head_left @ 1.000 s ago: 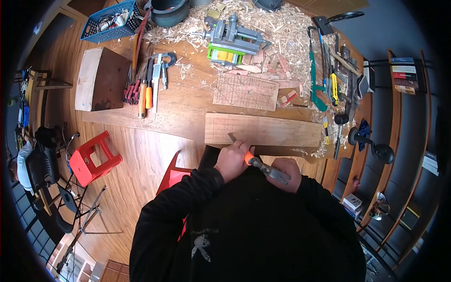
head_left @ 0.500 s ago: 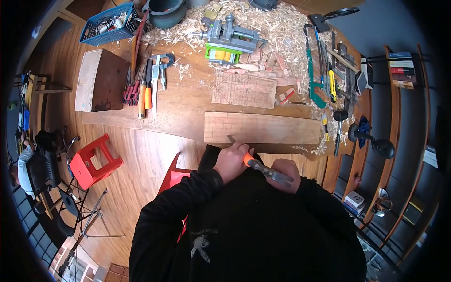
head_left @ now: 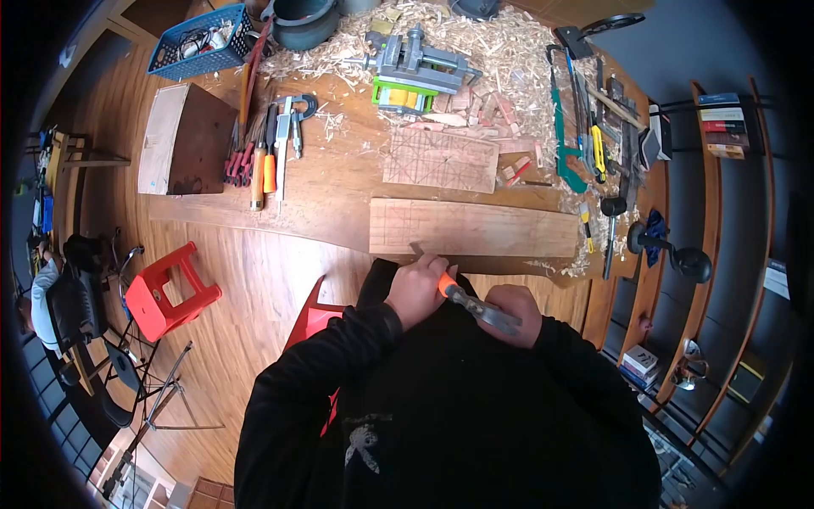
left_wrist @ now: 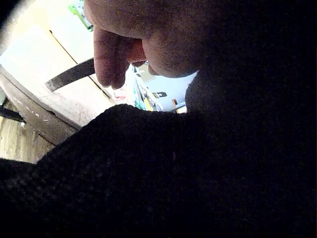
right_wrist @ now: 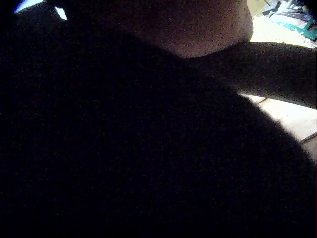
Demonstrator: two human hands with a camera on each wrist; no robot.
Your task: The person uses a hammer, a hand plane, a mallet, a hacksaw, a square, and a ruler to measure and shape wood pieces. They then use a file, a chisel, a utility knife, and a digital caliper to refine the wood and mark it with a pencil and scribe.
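My left hand [head_left: 415,293] grips an orange-handled chisel [head_left: 445,283] over the near edge of a long wooden board [head_left: 475,227]. Its flat blade [left_wrist: 72,74] sticks out past the fingers in the left wrist view. In the head view the blade tip overlaps the board's near edge. In front of the dark top, my right hand [head_left: 515,312] holds a claw hammer [head_left: 477,305], whose metal head lies in line with the chisel, right at its handle end. The hammer's own handle is hidden. Pencil-like lines mark the board's left part.
Beyond the board lie a marked wooden plate [head_left: 441,159], a vise [head_left: 420,72] and heaps of shavings [head_left: 517,59]. Saws and a yellow cutter [head_left: 599,153] lie right; a wooden box [head_left: 182,140] and calipers [head_left: 282,144] left. A red stool [head_left: 174,288] stands on the floor.
The hammer head has turned a little in my right hand while staying close to the chisel's handle end. My left hand keeps almost the same place.
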